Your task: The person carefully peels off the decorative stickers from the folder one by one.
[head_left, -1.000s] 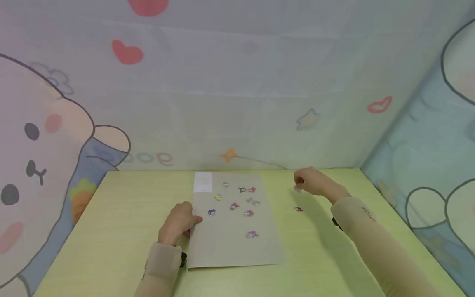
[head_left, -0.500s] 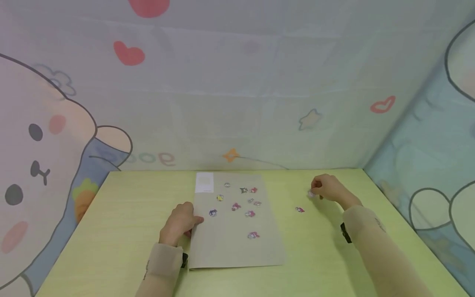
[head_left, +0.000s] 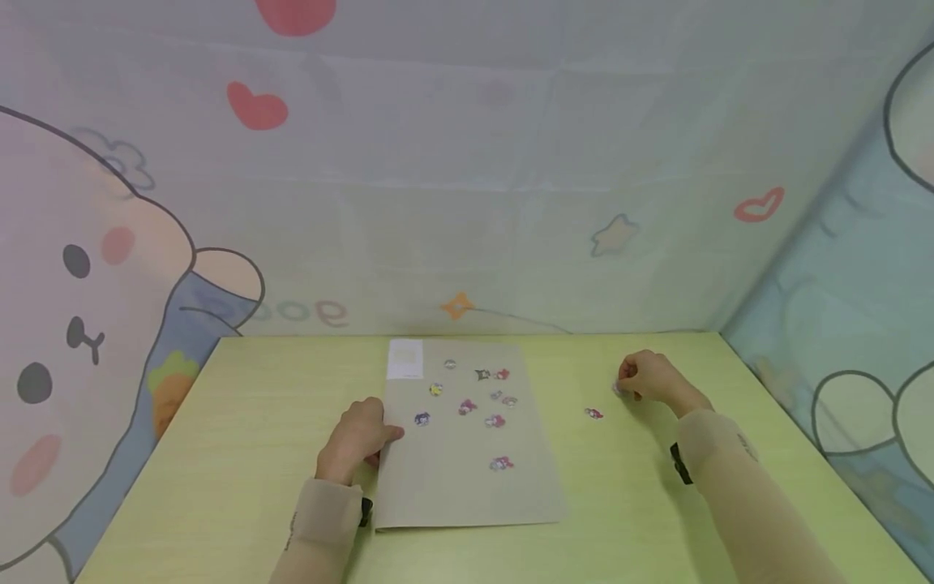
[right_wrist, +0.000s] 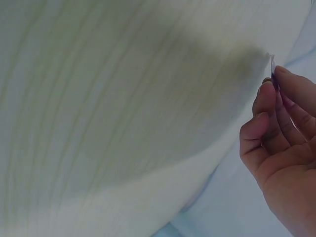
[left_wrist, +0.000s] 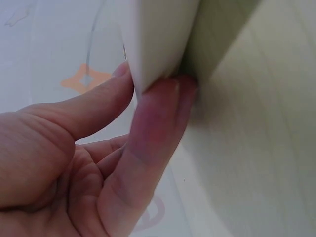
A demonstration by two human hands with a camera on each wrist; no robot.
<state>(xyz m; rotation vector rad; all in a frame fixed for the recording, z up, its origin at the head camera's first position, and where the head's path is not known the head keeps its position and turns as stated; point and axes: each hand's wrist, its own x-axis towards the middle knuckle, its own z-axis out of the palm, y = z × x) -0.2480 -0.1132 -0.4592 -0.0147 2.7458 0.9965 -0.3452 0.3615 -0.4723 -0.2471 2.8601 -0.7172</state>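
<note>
A beige flat paper piece (head_left: 467,478), like a folder, lies on the table with a white label (head_left: 404,359) in its far left corner. Several small cartoon stickers (head_left: 467,407) are scattered over it. My left hand (head_left: 357,438) pinches its left edge, thumb on top and fingers below; the left wrist view shows the edge (left_wrist: 165,39) between them. To the right, my right hand (head_left: 653,380) holds a small thin sticker (right_wrist: 272,64) between thumb and fingertips, low over the table. Most of that sticker is hidden by the fingers.
One more pink-and-white cartoon sticker (head_left: 594,414) lies on the table between the beige paper and my right hand. The pale yellow wooden table (head_left: 255,438) ends at a printed cloth (head_left: 511,162) behind, with more cloth at both sides.
My right hand has moved right and slightly nearer, carrying the small sticker away from the beige paper and lower toward the table. The left hand stays at the paper's edge.
</note>
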